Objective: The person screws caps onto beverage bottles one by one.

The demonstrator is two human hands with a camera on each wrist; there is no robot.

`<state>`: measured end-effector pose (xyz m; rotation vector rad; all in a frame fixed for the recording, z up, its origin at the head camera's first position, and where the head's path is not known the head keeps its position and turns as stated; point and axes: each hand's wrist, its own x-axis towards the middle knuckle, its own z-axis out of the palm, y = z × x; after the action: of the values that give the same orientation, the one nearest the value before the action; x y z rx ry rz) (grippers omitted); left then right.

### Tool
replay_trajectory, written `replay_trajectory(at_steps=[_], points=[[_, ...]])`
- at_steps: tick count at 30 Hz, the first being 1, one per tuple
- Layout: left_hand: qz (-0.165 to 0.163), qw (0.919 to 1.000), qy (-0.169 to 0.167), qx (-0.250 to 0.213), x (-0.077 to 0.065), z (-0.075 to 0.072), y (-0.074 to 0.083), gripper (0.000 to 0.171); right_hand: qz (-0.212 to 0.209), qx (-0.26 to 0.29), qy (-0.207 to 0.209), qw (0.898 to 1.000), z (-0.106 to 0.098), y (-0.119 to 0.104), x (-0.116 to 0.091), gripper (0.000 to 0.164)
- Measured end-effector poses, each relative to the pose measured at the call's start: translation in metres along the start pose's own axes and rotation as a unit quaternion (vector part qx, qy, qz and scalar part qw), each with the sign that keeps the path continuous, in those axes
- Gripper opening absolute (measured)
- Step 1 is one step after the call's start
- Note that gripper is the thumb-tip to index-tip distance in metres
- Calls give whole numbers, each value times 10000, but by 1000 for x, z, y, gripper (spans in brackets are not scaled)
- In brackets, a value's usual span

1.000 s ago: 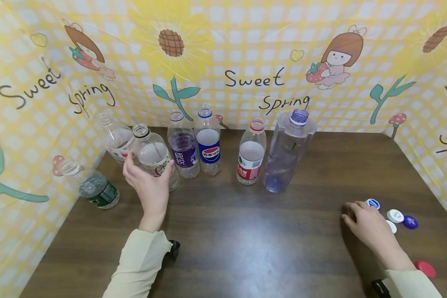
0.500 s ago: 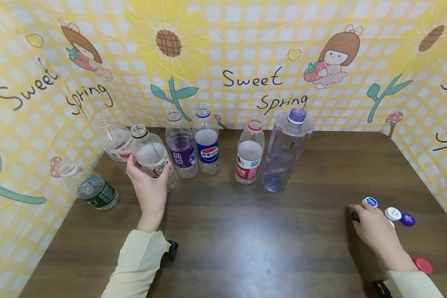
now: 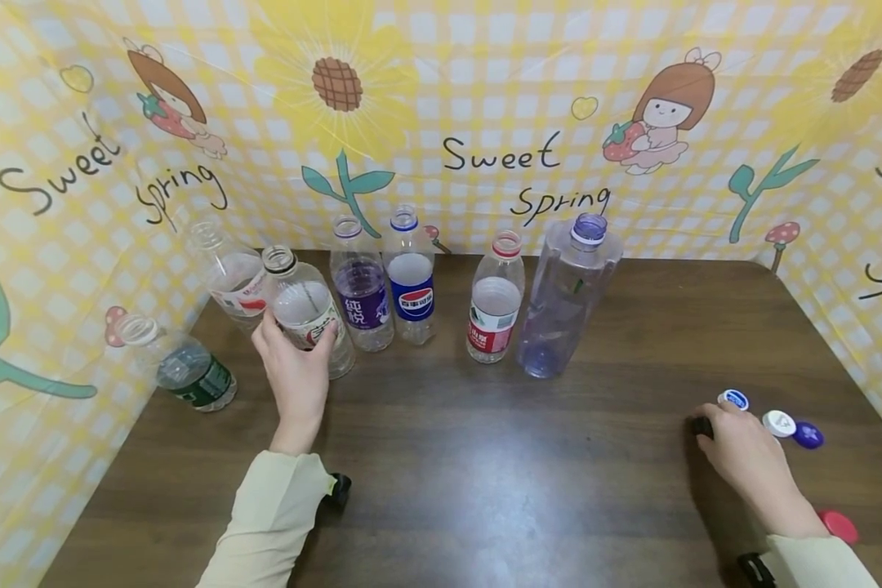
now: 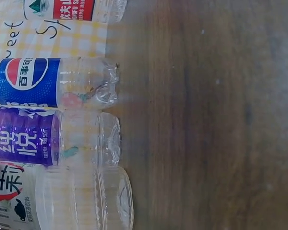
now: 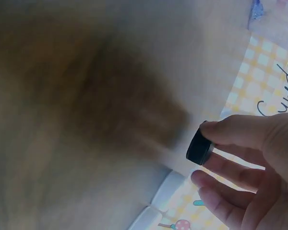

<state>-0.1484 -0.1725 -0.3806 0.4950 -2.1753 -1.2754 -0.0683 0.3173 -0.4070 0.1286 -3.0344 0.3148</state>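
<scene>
On the left of the head view, my left hand (image 3: 294, 380) grips a clear, uncapped bottle (image 3: 305, 306) with a white label and a black neck ring. It stands on the table; its lower part shows as a clear bottle (image 4: 86, 199) in the left wrist view. My right hand (image 3: 746, 453) is low over the table at the right. Between thumb and fingers it pinches a black bottle cap (image 5: 200, 147), plain in the right wrist view and partly covered by the fingers as a black cap (image 3: 701, 426) in the head view.
Uncapped bottles flank the held one: green-labelled (image 3: 198, 380), pink-labelled (image 3: 238, 282), purple-labelled (image 3: 363, 298), Pepsi (image 3: 412, 298), red-labelled (image 3: 494, 318) and a large violet-tinted bottle (image 3: 559, 310). Near my right hand lie a blue-and-white cap (image 3: 735, 399), white cap (image 3: 779, 423), violet cap (image 3: 808, 434) and red cap (image 3: 839, 527).
My right hand has shifted slightly right, and a black cap now shows in its fingers. The left fingers have drawn closer round the bottle, which stays in place.
</scene>
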Motion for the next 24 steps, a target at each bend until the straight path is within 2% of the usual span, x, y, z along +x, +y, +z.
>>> replay_trajectory(at_steps=[4, 11, 17, 24], points=[[3, 10000, -9, -78, -3, 0, 0, 78, 158, 142, -102, 9997, -5, -7, 5, 27], [-84, 9991, -96, -401, -9, 0, -1, 77, -81, 368, 387, 9985, -12, -25, 15, 29], [-99, 9991, -192, -369, -15, -1, -1, 78, -330, 518, 849, 9945, -19, -41, 22, 29], [-57, 9995, -251, -164, -22, -1, -1, 84, -204, 763, 862, 9931, -35, -57, 32, 33]])
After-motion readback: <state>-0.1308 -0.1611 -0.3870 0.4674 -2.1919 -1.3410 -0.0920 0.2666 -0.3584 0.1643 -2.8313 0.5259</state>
